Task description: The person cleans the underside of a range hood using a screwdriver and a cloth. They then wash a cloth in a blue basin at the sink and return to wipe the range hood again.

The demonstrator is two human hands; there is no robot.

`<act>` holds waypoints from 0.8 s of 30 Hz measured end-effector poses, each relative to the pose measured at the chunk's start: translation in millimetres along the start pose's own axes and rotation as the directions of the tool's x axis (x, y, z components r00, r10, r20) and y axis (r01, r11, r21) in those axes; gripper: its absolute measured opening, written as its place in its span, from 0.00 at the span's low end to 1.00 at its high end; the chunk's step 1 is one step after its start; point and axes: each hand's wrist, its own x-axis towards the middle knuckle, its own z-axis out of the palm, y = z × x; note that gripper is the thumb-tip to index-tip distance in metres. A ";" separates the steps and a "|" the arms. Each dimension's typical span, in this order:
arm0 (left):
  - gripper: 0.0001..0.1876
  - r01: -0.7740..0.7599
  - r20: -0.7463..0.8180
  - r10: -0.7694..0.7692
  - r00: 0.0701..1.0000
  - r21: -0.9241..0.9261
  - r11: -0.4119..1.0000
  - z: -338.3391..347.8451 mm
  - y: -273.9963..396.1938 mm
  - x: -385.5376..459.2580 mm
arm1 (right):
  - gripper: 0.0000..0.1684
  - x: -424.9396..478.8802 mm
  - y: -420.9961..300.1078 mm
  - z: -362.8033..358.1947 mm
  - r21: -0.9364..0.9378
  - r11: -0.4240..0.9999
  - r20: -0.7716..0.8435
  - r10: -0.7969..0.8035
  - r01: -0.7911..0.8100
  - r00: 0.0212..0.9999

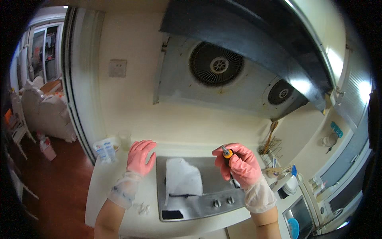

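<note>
My right hand (240, 164), in a pink rubber glove with a pale cuff, is closed round a short screwdriver (227, 154) with a yellow and black handle, its metal tip pointing up. It is over the right part of the steel gas hob (209, 206). My left hand (141, 157), gloved the same way, is spread and holds nothing, over the counter left of the hob. A white cloth or paper sheet (183, 179) lies on the hob's left half. Above, the range hood (179, 77) shows two round fan grilles.
A blue-and-white packet (105, 151) and a glass (124, 140) stand at the counter's left back. A wire rack (273, 149) with wooden utensils, stacked bowls (289, 186) and a sink (301, 212) are at the right. The hood's dark front panel (253, 38) overhangs the hob.
</note>
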 end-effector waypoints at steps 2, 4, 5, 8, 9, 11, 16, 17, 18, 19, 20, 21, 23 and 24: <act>0.16 0.031 -0.042 -0.031 0.999 0.019 0.999 -6.8 -6.2 -29.3 | 0.20 -4.9 11.1 3.6 -0.043 0.999 -0.030 0.004 -0.005 1.000; 0.16 0.111 -0.013 -0.110 0.994 0.028 0.993 -15.3 -7.8 -57.0 | 0.19 -8.4 24.2 4.5 -0.086 0.996 -0.026 0.026 -0.028 0.999; 0.15 0.155 0.001 -0.156 0.988 0.033 0.987 -18.8 -8.4 -70.9 | 0.18 -9.5 29.4 6.0 -0.100 0.994 -0.055 0.030 -0.035 0.998; 0.14 0.246 0.214 -0.239 0.947 -0.006 0.969 -11.2 -16.0 -123.6 | 0.15 -26.0 52.1 5.6 -0.170 0.983 -0.127 0.048 -0.070 0.991; 0.12 0.302 0.241 -0.298 0.924 0.025 0.953 -7.0 -14.8 -139.6 | 0.15 -34.6 61.2 5.2 -0.160 0.976 -0.179 0.116 -0.146 0.977; 0.09 0.409 0.270 -0.420 0.866 0.098 0.907 -2.3 -7.4 -171.1 | 0.15 -52.0 89.6 0.8 -0.156 0.964 -0.204 0.180 -0.213 0.962; 0.15 0.333 0.472 -0.547 0.691 0.463 0.821 25.1 17.4 -222.9 | 0.11 -96.0 152.2 -13.8 0.006 0.914 -0.327 0.384 -0.405 0.864; 0.16 0.310 0.494 -0.612 0.618 0.562 0.767 32.2 22.4 -227.0 | 0.12 -104.3 167.3 -24.4 0.243 0.876 -0.339 0.479 -0.416 0.810; 0.14 0.330 0.542 -0.683 0.490 0.610 0.720 35.6 26.8 -226.1 | 0.11 -110.7 165.6 -17.4 0.076 0.892 -0.391 0.437 -0.445 0.810; 0.13 0.340 0.569 -0.730 0.378 0.648 0.682 40.2 27.8 -225.4 | 0.11 -122.7 184.2 -33.5 0.130 0.911 -0.359 0.411 -0.392 0.838; 0.10 0.342 0.534 -0.761 0.368 0.684 0.645 61.4 3.8 -258.1 | 0.13 -124.9 181.0 -30.2 0.024 0.917 -0.352 0.381 -0.399 0.855; 0.08 0.186 0.543 -0.721 0.430 0.729 0.659 69.9 -4.8 -274.7 | 0.13 -130.2 183.7 -33.8 0.039 0.915 -0.368 0.386 -0.401 0.846; 0.06 0.373 0.543 -0.659 0.520 0.549 0.748 63.3 -6.9 -243.9 | 0.14 -145.4 180.2 -41.6 0.041 0.878 -0.481 0.436 -0.477 0.761; 0.06 0.558 0.530 -0.686 0.499 0.409 0.722 51.2 2.1 -215.6 | 0.15 -155.6 181.0 -50.0 -0.010 0.867 -0.478 0.434 -0.499 0.764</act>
